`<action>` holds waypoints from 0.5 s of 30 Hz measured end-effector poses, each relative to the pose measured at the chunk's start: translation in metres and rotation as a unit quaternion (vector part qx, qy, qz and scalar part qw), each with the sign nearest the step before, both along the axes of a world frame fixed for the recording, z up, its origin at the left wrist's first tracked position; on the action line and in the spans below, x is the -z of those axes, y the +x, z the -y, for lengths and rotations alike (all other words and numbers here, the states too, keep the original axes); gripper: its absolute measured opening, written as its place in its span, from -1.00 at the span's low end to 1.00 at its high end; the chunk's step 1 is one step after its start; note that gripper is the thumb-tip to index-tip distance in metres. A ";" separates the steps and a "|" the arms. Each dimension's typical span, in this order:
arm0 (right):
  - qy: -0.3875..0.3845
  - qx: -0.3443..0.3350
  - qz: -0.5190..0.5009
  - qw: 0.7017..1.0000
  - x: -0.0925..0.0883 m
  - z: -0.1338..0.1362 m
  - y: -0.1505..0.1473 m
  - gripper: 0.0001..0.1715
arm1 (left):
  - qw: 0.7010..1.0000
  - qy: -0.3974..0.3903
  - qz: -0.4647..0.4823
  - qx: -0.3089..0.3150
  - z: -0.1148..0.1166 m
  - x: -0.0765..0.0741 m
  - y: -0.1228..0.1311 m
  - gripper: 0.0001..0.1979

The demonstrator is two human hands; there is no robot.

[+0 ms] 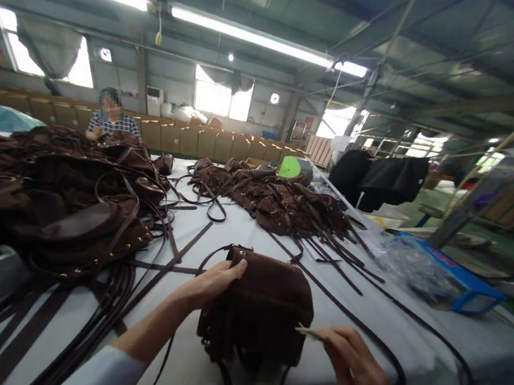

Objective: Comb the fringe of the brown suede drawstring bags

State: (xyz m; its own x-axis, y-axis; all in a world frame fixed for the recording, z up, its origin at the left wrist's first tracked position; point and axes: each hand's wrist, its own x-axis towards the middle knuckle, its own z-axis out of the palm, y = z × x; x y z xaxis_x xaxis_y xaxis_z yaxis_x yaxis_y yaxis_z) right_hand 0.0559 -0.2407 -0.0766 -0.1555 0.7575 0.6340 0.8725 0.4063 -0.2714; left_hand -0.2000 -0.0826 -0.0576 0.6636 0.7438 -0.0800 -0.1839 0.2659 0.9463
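Note:
A dark brown bag [271, 292] with metal eyelets and straps stands on the white-covered table in front of me. My left hand [219, 280] grips its upper left edge, thumb on top beside an eyelet; the other fingers are partly hidden. At the bag's lower right side, my right hand [354, 360] pinches a small, pale, pointed tool [309, 333]. Its tip reaches the bag's side; whether it touches the bag I cannot tell. Long brown straps [344, 307] trail over the table to the right of the bag.
A high heap of brown bags [61, 194] fills the table's left, with loose straps below it. More bags [282, 202] lie ahead to the right, near a blue box [471, 290] holding clear plastic. A person [113, 118] is behind the heap. Cartons [192, 139] line the back.

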 end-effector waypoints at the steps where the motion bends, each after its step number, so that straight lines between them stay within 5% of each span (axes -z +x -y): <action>1: 0.024 -0.028 0.038 0.999 -0.014 -0.009 -0.011 -0.70 | 1.000 -0.012 0.011 -0.003 0.003 -0.001 0.006 -0.52; 4: 0.067 -0.063 0.158 0.983 -0.040 -0.041 -0.042 -0.64 | 0.998 -0.038 0.034 -0.036 0.010 -0.003 0.022 -0.55; 6: 0.059 -0.059 0.216 0.973 -0.038 -0.057 -0.054 -0.64 | 0.996 -0.040 0.036 -0.070 0.009 -0.003 0.026 -0.58; 10: 0.039 -0.070 0.272 0.959 0.015 -0.057 -0.053 -0.65 | 0.989 -0.061 0.048 -0.125 0.002 0.001 0.022 -0.61; 15: 0.027 -0.089 0.256 0.962 0.082 -0.021 -0.030 -0.59 | 0.977 -0.100 0.021 -0.188 -0.004 0.021 0.027 -0.64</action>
